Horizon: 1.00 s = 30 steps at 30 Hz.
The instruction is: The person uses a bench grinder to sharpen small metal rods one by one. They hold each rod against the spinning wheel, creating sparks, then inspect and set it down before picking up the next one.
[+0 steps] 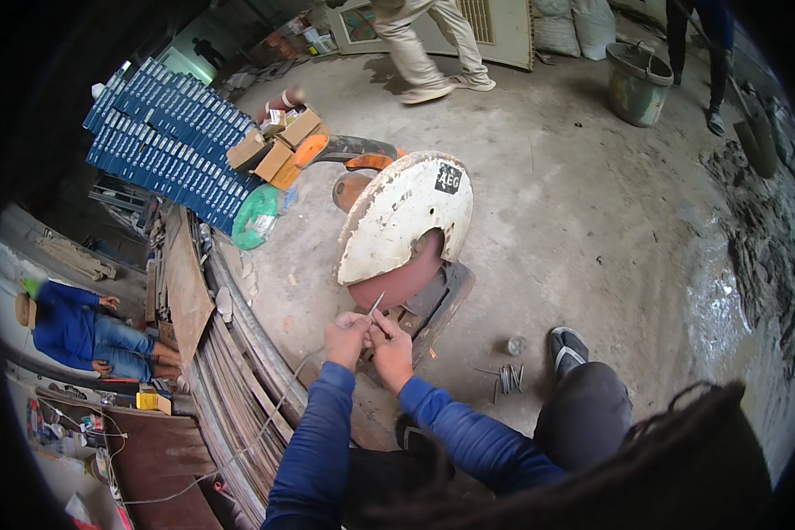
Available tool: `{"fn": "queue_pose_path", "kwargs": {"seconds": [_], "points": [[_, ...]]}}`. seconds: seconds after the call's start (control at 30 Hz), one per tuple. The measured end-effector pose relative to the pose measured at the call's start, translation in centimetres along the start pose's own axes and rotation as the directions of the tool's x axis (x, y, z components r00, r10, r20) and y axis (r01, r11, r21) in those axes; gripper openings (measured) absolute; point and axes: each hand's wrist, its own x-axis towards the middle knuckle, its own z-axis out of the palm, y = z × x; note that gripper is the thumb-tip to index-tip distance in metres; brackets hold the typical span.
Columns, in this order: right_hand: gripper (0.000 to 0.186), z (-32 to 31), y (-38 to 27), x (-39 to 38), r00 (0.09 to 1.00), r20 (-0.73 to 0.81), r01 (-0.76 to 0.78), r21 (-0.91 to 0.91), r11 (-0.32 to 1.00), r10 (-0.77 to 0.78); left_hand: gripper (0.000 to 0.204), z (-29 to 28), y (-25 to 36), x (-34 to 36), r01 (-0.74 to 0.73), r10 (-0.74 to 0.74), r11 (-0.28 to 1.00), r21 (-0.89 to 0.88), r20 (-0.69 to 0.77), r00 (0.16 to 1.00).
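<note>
Your left hand (349, 337) and right hand (391, 352) meet with their fingertips pinched narrow around a thin metal rod (376, 304), whose lower end your fingers hide; its tip points up at the reddish-brown disc (396, 281) just ahead of them, and you cannot tell whether the two touch. A chipped, white-painted, rounded guard (397, 208) covers most of that disc. Right of your hands, a small round container (515, 344) stands on the concrete floor (548, 238), its contents too small to make out, with slim metal pieces (508, 380) lying just beside it. Well ahead to the right, the inside of a stained bucket (638, 93) is unclear; ahead to the left, open cardboard boxes (280, 165) hold smaller packages, partly hidden by flaps.
</note>
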Motion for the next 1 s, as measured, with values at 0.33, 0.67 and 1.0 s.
{"fn": "queue_pose_path", "kwargs": {"seconds": [0.33, 0.67, 1.0], "points": [[0.037, 0.1, 1.3, -0.8, 0.973, -0.036, 0.209, -0.298, 0.931, -0.23, 0.006, -0.3, -1.1, -0.3, -0.087, 0.087, 0.996, 0.036, 0.023, 0.996], [0.036, 0.1, 1.1, 0.0, 0.954, 0.023, 0.282, -0.397, 0.873, -0.298, 0.006, 0.0, -0.7, -0.4, -0.163, 0.166, 0.982, 0.091, -0.026, 0.986], [0.036, -0.1, 1.7, 0.7, 0.952, 0.045, 0.292, -0.433, 0.853, -0.303, 0.007, 0.1, -1.4, 0.3, -0.185, 0.193, 0.976, 0.115, -0.061, 0.979]]}}
